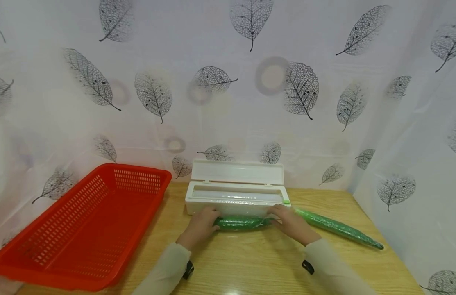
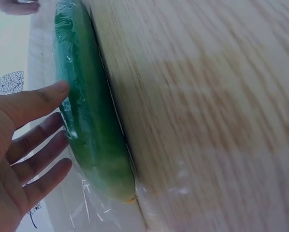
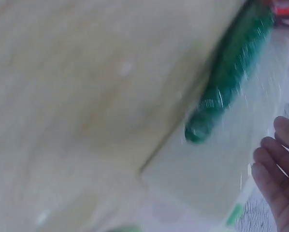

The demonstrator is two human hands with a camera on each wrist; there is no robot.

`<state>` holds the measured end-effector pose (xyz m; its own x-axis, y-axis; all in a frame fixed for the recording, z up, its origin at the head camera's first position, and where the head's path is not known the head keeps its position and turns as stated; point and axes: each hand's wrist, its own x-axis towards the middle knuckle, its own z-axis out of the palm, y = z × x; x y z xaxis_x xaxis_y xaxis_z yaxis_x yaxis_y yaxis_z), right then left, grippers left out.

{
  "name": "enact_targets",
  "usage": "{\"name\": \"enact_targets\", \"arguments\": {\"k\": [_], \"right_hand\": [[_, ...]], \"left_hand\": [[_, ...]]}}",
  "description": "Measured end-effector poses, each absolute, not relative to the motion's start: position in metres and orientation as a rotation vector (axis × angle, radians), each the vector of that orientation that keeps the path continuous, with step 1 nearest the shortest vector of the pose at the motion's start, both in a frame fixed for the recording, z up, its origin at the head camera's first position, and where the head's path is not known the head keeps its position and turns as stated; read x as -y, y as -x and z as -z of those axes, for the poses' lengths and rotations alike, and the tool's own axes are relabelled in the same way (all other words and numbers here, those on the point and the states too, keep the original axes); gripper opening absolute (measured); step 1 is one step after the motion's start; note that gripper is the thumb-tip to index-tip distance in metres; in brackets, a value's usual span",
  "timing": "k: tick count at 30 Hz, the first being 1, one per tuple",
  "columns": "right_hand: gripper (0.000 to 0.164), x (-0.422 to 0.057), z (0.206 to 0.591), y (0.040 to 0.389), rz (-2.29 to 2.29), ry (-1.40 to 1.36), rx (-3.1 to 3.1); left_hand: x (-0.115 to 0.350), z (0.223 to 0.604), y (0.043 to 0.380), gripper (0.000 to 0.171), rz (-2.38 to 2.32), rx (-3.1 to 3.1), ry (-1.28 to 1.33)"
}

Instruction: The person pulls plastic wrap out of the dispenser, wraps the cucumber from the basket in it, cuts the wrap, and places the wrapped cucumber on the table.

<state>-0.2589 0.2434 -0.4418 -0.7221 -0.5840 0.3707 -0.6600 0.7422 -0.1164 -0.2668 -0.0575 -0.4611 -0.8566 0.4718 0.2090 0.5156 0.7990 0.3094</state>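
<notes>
A cucumber wrapped in clear plastic film lies on the table along the front of a white cling film box. The box's lid is up and a roll shows inside. My left hand is at the cucumber's left end; in the left wrist view its thumb tip touches the cucumber, its other fingers extended close beside it. Loose film spreads around that end. My right hand is by the right end in the head view. In the right wrist view its fingertips are at the box's edge, apart from the cucumber.
A second film-wrapped cucumber lies slanted on the table at the right. To the left stands a large red plastic basket with slotted sides. Behind the wooden table hangs a white curtain printed with leaves.
</notes>
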Motion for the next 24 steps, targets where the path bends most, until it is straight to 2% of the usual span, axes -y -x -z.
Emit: {"name": "enact_targets", "arguments": {"k": [11, 24], "right_hand": [[0.036, -0.283, 0.424, 0.285, -0.392, -0.758, 2.714], [0.038, -0.296, 0.441, 0.309, -0.41, -0.878, 2.724]], "left_hand": [[0.051, 0.455, 0.266, 0.024, 0.386, 2.812, 0.8], [-0.004, 0.43, 0.269, 0.019, 0.106, 2.6, 0.996]]}}
